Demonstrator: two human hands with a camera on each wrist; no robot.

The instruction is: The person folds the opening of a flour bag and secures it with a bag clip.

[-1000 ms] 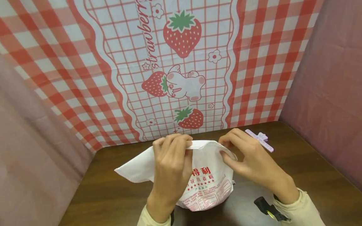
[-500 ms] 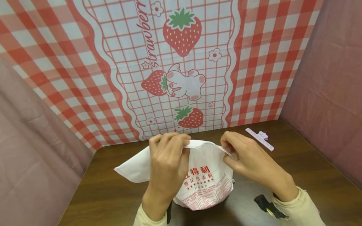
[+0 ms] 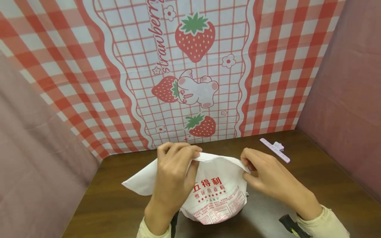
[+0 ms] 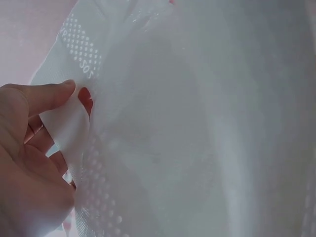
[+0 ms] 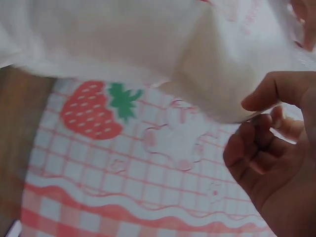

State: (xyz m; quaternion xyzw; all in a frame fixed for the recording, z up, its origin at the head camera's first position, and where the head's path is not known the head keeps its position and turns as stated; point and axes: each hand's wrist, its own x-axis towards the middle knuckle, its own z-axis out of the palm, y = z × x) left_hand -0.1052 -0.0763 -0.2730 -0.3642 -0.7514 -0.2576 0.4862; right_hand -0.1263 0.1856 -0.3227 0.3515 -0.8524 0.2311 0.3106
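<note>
A white flour bag (image 3: 214, 195) with red print stands on the table, its top edge raised. My left hand (image 3: 174, 180) grips that edge left of the middle, and a white flap sticks out beyond it. In the left wrist view, the left thumb (image 4: 57, 96) lies over the bag's white film (image 4: 163, 128), with fingers behind it. At the top edge's right end, my right hand (image 3: 265, 173) pinches the bag between thumb and fingertips. The right wrist view shows the right hand (image 5: 281, 153) pinching the thin rim of the bag (image 5: 217, 84).
A pale purple bag clip (image 3: 275, 150) lies on the brown wooden table (image 3: 321, 185), beyond the right hand. Behind the table hangs a strawberry-print checked cloth (image 3: 193, 82). Pink curtains (image 3: 345, 82) close off both sides.
My right hand has moved right and down along the bag's top edge, its thumb and fingers closing on the rim. The left hand has shifted slightly left, uncovering more red print.
</note>
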